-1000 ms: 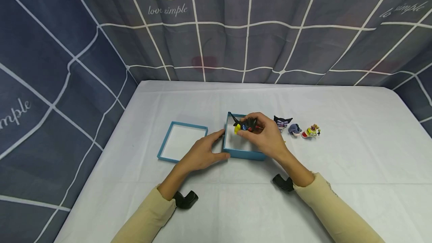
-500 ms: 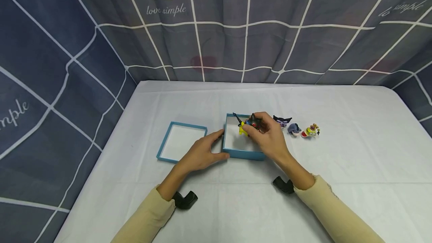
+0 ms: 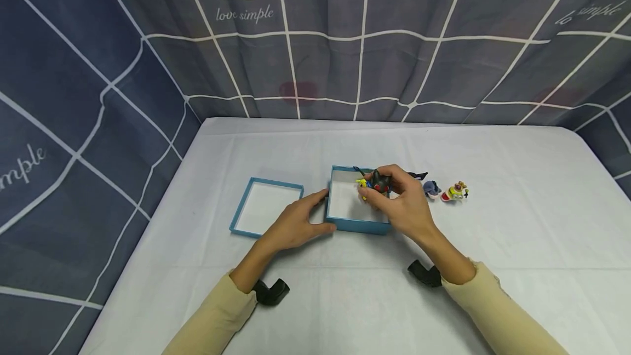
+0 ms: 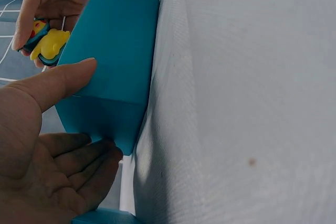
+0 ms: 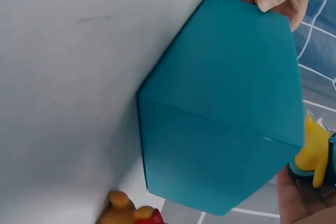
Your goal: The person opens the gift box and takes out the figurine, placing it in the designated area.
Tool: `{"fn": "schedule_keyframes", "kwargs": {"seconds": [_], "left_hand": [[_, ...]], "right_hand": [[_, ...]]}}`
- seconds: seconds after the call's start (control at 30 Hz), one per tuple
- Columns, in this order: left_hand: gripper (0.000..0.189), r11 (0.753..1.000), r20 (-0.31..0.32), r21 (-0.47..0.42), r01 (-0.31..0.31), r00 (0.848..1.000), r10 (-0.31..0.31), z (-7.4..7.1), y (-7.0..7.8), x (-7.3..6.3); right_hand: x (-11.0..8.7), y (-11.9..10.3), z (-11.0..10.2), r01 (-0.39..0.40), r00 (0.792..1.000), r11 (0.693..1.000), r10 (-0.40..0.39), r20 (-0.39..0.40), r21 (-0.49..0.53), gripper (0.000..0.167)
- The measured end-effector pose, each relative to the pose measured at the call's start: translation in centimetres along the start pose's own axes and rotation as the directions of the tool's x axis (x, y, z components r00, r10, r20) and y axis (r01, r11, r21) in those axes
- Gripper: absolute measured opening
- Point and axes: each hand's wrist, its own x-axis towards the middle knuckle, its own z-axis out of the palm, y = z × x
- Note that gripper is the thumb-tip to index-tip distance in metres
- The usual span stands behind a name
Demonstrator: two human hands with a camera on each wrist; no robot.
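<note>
In the head view my right hand [image 3: 406, 201] pinches a small toy figure [image 3: 381, 181] over the right side of an open teal box [image 3: 360, 226]. The figure has a black head with red marks and yellow and blue parts. Its yellow part [image 4: 51, 44] faces the left wrist camera. My left hand [image 3: 298, 223] holds the box at its front left corner, the thumb on the front wall and the fingers against the left wall. The white inside of the box shows in the head view, though the right hand hides part of it.
A teal-rimmed lid [image 3: 276, 182] lies left of the box. To the right stand a black-eared figure [image 3: 419, 176], partly hidden by the hand, a grey-blue figure [image 3: 431, 189] and a red-and-yellow figure [image 3: 455, 192]. A dark checked curtain [image 3: 325, 70] hangs behind the white table.
The right hand has shifted to the right with the toy figure and turned it, so its black head shows more. The left hand and box stay in place.
</note>
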Motion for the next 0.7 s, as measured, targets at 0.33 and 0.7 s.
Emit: {"fn": "schedule_keyframes", "kwargs": {"seconds": [0.33,0.7], "left_hand": [[0.083,1.000,0.004,-0.003,0.001,1.000,-0.001,0.0,0.1,0.0],[0.082,1.000,0.005,-0.018,0.000,1.000,0.000,-0.1,0.1,-0.1]], "right_hand": [[-0.5,-0.1,-1.4,0.043,0.999,0.999,-0.043,0.033,-0.006,0.031],[-1.9,-0.3,-3.4,0.043,0.999,0.999,-0.043,-0.006,-0.031,0.036]]}}
